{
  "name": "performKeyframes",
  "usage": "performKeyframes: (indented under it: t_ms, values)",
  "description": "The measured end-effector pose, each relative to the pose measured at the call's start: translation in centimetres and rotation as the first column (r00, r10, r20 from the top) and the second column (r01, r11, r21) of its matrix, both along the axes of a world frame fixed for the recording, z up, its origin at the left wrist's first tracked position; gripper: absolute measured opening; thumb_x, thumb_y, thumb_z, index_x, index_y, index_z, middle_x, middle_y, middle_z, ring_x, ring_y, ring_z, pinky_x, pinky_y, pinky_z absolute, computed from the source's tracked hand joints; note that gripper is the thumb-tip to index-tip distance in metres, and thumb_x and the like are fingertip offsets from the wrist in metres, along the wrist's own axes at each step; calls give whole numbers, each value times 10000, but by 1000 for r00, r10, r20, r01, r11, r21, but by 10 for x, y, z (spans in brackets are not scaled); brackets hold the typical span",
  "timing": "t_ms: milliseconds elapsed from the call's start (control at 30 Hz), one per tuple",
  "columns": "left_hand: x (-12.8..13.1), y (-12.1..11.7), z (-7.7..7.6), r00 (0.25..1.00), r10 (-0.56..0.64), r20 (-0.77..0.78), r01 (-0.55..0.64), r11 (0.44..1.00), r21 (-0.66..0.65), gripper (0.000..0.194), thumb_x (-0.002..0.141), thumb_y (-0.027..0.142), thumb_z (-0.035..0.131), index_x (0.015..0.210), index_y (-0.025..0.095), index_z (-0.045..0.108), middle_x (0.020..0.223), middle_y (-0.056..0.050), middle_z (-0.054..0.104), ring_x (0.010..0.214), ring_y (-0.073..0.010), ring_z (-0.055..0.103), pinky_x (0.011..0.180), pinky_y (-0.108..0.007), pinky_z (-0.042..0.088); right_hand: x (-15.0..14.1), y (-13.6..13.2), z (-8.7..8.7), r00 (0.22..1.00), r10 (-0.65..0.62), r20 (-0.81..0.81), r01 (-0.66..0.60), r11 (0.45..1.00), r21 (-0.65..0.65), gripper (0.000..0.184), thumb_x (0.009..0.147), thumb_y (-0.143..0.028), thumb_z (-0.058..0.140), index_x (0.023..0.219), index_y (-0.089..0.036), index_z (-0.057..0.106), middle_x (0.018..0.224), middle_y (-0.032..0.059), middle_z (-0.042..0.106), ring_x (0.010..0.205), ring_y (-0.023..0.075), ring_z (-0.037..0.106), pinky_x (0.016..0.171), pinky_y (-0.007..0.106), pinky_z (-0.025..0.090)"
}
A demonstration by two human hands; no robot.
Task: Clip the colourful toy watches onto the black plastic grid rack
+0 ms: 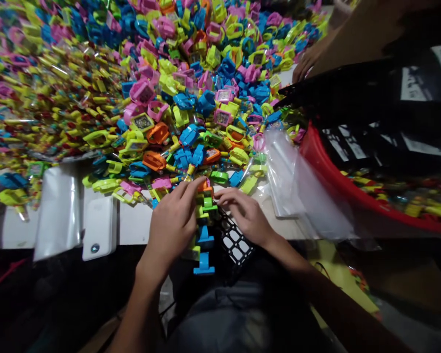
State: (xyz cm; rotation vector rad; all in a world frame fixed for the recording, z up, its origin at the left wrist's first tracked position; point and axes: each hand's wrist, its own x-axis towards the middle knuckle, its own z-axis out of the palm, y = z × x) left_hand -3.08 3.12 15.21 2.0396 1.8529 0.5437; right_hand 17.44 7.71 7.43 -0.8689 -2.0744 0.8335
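A black grid tray point(238, 249) leans at the table's front edge, its right columns showing open cells. Along its left side several small toy watches stand in a row, among them a blue toy watch point(204, 264) and a green toy watch point(208, 204). My left hand point(174, 220) lies over this row, fingers bent and closed at an orange toy watch point(206, 187) at the top end. From the other side my right hand point(247, 215) reaches in with its fingers curled together, tips beside the same orange piece. What those right fingertips grip is hidden.
A big heap of colourful toy watches point(191, 98) covers the table, with a pile of thin candy-like tubes point(69, 98) at left. A white power bank point(100, 228), clear plastic bags point(59, 211) and a red tub point(353, 196) stand nearby. Another person's hand point(305, 63) is at upper right.
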Motion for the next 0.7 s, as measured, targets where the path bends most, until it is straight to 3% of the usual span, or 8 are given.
performKeyframes:
  t_ms: [100,167,233,300,367,500,567,700]
  values:
    - [0,0,0,1000,-8,-18,8,1000,9,562,1010,123,434,1541,279,531,1364,-40,701,1097,-279,694,839,-378,511,-6,26,0,973,-223,65,222,975,18,227,1039,-162,501,1234,-199,610,1292,147,627,1279,298,603,1112,501,525]
    - [0,0,0,1000,-10,-28,11,1000,20,560,1013,121,426,1541,276,530,1330,-45,711,1071,-276,697,825,-378,517,-14,40,-3,948,-280,149,277,960,43,223,996,-210,596,1212,-169,637,1321,185,605,1332,382,537,1162,616,437]
    - [0,0,0,1000,-11,-26,12,999,35,526,1039,143,415,1533,275,534,1319,-48,715,1068,-268,701,836,-376,528,-20,46,-4,944,-292,157,290,956,34,126,977,-239,629,1080,-171,653,1301,187,615,1326,409,528,1163,654,403]
    - [0,-1,0,1000,-9,-24,10,999,42,495,1056,163,417,1521,278,540,1342,-47,714,1083,-258,706,853,-372,539,-18,43,0,943,-307,124,308,951,13,96,1005,-285,606,993,-190,617,1285,168,622,1302,365,561,1153,596,438]
    - [1,-1,1,1000,-8,-22,9,999,34,467,1069,178,420,1507,282,546,1356,-44,715,1103,-253,710,875,-372,546,-8,33,8,956,-294,7,293,950,-112,129,1035,-337,588,1008,-212,579,1333,139,620,1323,307,576,1164,522,459]
    - [2,0,3,1000,12,-6,-12,1000,15,379,1127,319,416,1469,279,574,1382,-54,718,1180,-264,710,950,-394,545,17,9,22,936,-192,-296,26,874,-485,287,1023,-369,667,1261,-267,543,1468,75,600,1367,239,585,1209,463,456]
    - [3,1,4,1000,19,0,-19,1000,10,375,1131,391,431,1455,283,585,1391,-56,719,1200,-270,710,965,-398,543,24,-2,20,924,-188,-332,-19,846,-533,352,1014,-376,706,1293,-278,516,1416,68,643,1324,227,623,1196,449,488]
    - [3,2,5,1000,18,-1,-18,1000,-3,394,1115,452,478,1461,294,582,1413,-48,709,1211,-280,708,969,-402,537,21,-13,0,908,-299,-293,94,828,-552,434,971,-455,769,1253,-280,488,1247,62,727,1194,231,700,1098,440,587]
